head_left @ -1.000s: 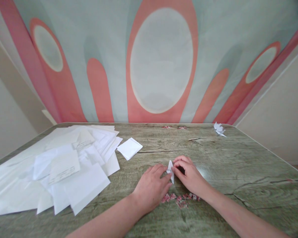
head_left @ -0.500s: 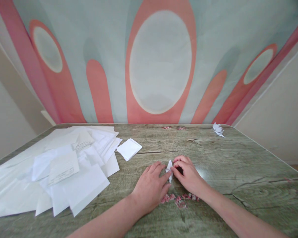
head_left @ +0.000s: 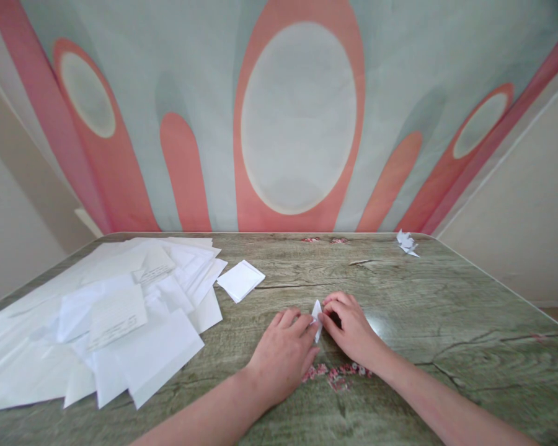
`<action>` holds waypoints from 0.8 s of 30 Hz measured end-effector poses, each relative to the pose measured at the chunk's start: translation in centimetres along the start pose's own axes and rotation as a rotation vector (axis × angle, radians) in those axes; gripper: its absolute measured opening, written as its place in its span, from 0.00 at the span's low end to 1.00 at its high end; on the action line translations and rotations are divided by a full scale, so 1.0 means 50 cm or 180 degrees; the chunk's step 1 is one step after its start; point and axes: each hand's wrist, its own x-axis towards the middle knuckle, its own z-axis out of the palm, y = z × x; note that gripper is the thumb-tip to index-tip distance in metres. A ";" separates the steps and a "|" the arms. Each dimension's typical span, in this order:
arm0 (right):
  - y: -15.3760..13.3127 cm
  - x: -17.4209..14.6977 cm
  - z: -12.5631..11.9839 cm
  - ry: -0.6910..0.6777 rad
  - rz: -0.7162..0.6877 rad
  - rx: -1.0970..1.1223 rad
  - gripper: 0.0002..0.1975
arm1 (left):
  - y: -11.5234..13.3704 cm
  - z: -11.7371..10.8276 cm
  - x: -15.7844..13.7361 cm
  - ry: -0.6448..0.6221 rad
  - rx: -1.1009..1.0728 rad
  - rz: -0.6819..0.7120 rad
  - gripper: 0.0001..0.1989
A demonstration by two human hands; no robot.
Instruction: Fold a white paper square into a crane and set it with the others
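A small piece of white paper (head_left: 318,308), folded into a narrow pointed shape, is on the table between my hands with its tip facing away from me. My left hand (head_left: 286,347) holds the left edge of the paper down with bent fingertips, the thumb lying lower down. On the other side, my right hand (head_left: 348,325) pinches the right edge between thumb and index finger, the other fingers curled. My fingers cover part of the folds.
Loose white sheets (head_left: 167,347) spread over the left side of the wood-grain table (head_left: 446,297). Nearer the middle lies a small stack of square paper (head_left: 242,280). Folded paper pieces (head_left: 407,243) sit by the far right corner. A patterned backdrop (head_left: 204,155) rises behind the table.
My left fingers have shifted slightly on the folded paper, and its left side now shows less. The right hand keeps its pinch, nearly still.
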 end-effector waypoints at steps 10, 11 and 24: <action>-0.001 0.001 -0.001 0.0005 -0.0017 -0.0042 0.05 | 0.002 -0.002 0.002 -0.0022 0.0101 0.0091 0.18; -0.001 0.001 -0.001 0.0008 -0.0016 -0.0042 0.05 | 0.002 -0.002 0.002 -0.0031 0.0107 0.0100 0.18; -0.004 -0.001 -0.001 -0.0003 0.0062 -0.0112 0.05 | -0.003 0.015 0.000 0.0001 0.0260 0.0153 0.19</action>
